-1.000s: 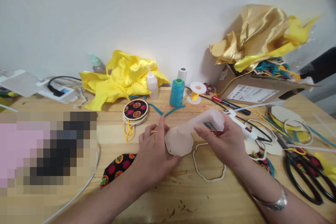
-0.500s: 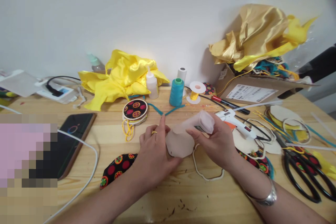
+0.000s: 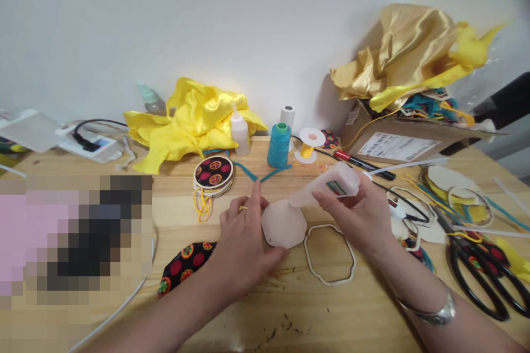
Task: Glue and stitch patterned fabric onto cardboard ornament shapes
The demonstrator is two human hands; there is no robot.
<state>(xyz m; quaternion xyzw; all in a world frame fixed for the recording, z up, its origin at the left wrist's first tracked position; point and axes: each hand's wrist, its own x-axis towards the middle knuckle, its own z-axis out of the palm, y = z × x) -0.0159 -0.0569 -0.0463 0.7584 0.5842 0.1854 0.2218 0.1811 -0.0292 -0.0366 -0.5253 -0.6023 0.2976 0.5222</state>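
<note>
My left hand [image 3: 248,237] rests on the wooden table with its index finger stretched out and its thumb along the lower edge of a pale, flat piece [image 3: 284,224]. In my right hand [image 3: 364,215] is a translucent white bottle [image 3: 327,185], tilted so that its narrow end points down at the top right of the piece. Whether the tip touches it is hard to tell. A thin frame with a wavy outline [image 3: 330,282] lies just right of the piece. Patterned black fabric [image 3: 188,262] sits partly beneath my left forearm.
Behind my hands stand a teal thread cone [image 3: 279,146], a small bottle [image 3: 240,135] and yellow cloth [image 3: 186,121]. Black scissors [image 3: 482,276], a glue gun [image 3: 395,209] and a cardboard box [image 3: 393,140] are at right. A round patterned piece [image 3: 213,172] lies left of centre.
My right hand has moved right with the bottle, which now leans lower, uncovering more of the pale piece and the thin frame. My left hand has stayed in place.
</note>
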